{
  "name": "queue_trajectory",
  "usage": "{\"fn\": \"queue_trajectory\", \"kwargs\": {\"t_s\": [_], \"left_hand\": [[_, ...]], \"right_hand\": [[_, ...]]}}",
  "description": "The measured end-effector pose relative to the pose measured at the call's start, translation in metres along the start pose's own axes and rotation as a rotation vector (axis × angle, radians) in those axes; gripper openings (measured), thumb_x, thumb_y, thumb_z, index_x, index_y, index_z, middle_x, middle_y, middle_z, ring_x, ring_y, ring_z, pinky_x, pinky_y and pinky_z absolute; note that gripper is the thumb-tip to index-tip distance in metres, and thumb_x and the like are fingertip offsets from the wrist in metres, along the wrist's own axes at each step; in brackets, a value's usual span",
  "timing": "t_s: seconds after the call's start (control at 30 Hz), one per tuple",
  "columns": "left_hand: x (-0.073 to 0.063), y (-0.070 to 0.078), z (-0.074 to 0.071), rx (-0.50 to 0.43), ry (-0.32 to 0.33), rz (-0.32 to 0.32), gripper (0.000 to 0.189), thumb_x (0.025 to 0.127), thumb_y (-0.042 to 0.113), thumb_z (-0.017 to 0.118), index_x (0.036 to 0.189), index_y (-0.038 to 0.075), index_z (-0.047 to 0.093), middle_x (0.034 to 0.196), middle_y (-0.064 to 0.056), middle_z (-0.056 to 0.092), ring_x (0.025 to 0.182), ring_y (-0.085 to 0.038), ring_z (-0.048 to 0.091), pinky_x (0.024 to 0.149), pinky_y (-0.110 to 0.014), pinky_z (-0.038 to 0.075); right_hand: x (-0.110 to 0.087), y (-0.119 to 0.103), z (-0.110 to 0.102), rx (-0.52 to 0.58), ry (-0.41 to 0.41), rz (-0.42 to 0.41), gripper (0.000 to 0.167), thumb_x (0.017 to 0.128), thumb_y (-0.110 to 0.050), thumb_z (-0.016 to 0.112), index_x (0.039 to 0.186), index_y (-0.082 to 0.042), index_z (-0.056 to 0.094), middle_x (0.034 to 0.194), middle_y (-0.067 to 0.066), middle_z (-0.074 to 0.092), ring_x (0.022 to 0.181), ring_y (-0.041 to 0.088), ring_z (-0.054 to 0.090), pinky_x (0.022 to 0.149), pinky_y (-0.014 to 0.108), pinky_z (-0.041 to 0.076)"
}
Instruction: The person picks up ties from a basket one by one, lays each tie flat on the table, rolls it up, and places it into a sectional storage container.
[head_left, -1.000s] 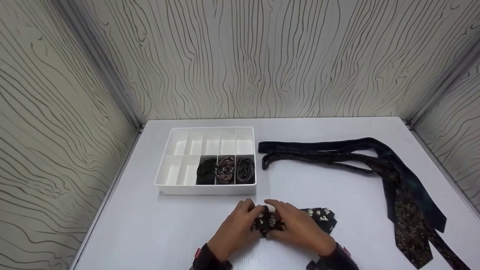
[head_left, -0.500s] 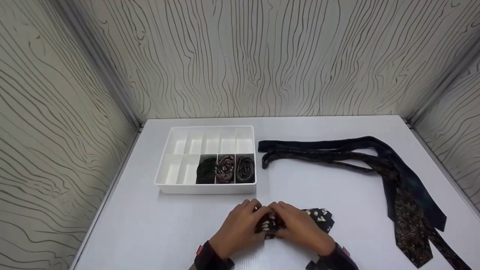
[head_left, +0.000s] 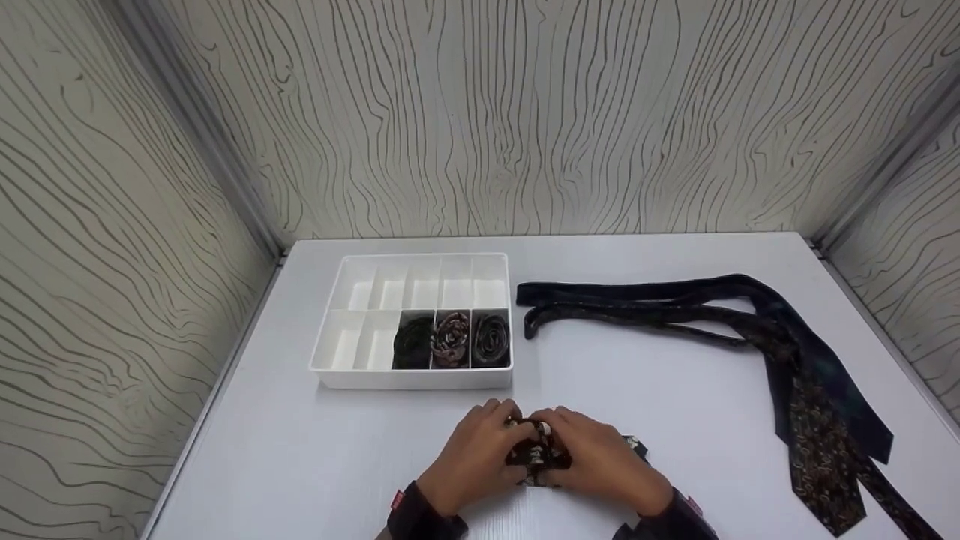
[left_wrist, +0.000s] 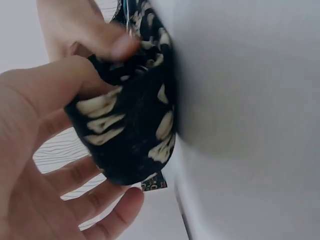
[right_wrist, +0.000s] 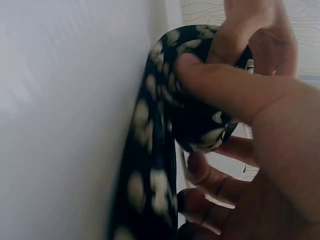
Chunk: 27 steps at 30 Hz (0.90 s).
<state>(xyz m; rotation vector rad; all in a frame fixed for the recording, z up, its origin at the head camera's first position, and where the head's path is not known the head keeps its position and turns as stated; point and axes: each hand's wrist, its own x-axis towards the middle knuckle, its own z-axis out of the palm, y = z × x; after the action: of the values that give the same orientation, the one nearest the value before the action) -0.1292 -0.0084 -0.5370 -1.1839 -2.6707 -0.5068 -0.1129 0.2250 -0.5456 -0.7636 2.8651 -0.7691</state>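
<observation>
A black necktie point(head_left: 537, 453) with cream motifs is partly rolled up between both hands at the front of the table. My left hand point(head_left: 478, 459) holds the roll from the left, its thumb tucked into the coil point(left_wrist: 132, 127) in the left wrist view. From the right, my right hand point(head_left: 601, 459) holds the same roll, thumb across its near side. The flat part of the necktie point(right_wrist: 142, 165) runs along the table under the right hand in the right wrist view. In the head view only its tip point(head_left: 636, 445) shows past that hand.
Behind the hands stands a white divided box point(head_left: 411, 379), with rolled neckties point(head_left: 451, 339) in three front compartments. Two unrolled neckties, a dark blue one point(head_left: 844, 397) and a brown patterned one point(head_left: 825, 457), lie overlapping on the right. Patterned panels point(head_left: 480, 120) enclose the table.
The necktie's flat end has drawn left, so less of it shows beyond the right hand. The coil has turned between the fingers, while both hands stay in nearly the same place.
</observation>
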Motion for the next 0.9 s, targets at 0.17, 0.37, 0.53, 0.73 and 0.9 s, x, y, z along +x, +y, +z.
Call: {"fn": "queue_trajectory", "kwargs": {"t_s": [0.17,0.37,0.53,0.73,0.9], "left_hand": [[-0.0006,-0.0027,-0.0031,-0.048,-0.011,-0.008,0.036,0.076,0.029,0.089,0.111,0.028,0.078,0.111,0.006,0.066,0.097,-0.010,0.058,0.083,-0.025,0.050],[-0.0009,-0.0020,-0.0020,-0.072,-0.010,-0.013,0.039,0.079,0.032,0.090,0.116,0.029,0.078,0.111,0.007,0.066,0.097,-0.009,0.057,0.083,-0.024,0.050],[-0.0038,-0.0018,-0.0006,-0.105,-0.017,-0.023,0.053,0.081,0.038,0.091,0.129,0.030,0.071,0.111,0.006,0.065,0.097,-0.009,0.058,0.084,-0.024,0.052],[-0.0044,-0.0038,-0.0017,-0.140,-0.031,-0.027,0.051,0.078,0.035,0.092,0.125,0.029,0.074,0.113,0.008,0.067,0.098,-0.007,0.062,0.087,-0.024,0.052],[-0.0023,-0.0025,-0.0031,-0.138,-0.033,-0.018,0.051,0.079,0.035,0.091,0.126,0.028,0.075,0.111,0.009,0.068,0.096,-0.007,0.060,0.085,-0.022,0.051]], "right_hand": [[0.0010,0.0015,-0.0009,-0.076,0.014,-0.011,0.062,0.082,-0.030,0.088,0.137,-0.019,0.062,0.111,-0.006,0.062,0.101,0.015,0.064,0.082,0.039,0.060],[0.0018,-0.0042,0.0002,-0.068,0.047,-0.029,0.068,0.080,-0.023,0.089,0.141,-0.019,0.059,0.117,-0.003,0.065,0.105,0.016,0.066,0.087,0.042,0.061],[-0.0019,-0.0025,-0.0012,0.017,-0.002,0.029,0.075,0.080,-0.021,0.090,0.145,-0.017,0.054,0.127,0.005,0.068,0.115,0.025,0.069,0.094,0.051,0.060],[-0.0041,0.0046,-0.0057,0.044,-0.028,0.003,0.098,0.070,-0.028,0.096,0.155,-0.014,0.049,0.130,0.003,0.064,0.119,0.025,0.064,0.101,0.054,0.057],[-0.0027,0.0038,-0.0054,0.015,-0.014,-0.032,0.086,0.075,-0.035,0.094,0.149,-0.018,0.055,0.130,-0.001,0.064,0.119,0.021,0.063,0.103,0.052,0.056]]}}
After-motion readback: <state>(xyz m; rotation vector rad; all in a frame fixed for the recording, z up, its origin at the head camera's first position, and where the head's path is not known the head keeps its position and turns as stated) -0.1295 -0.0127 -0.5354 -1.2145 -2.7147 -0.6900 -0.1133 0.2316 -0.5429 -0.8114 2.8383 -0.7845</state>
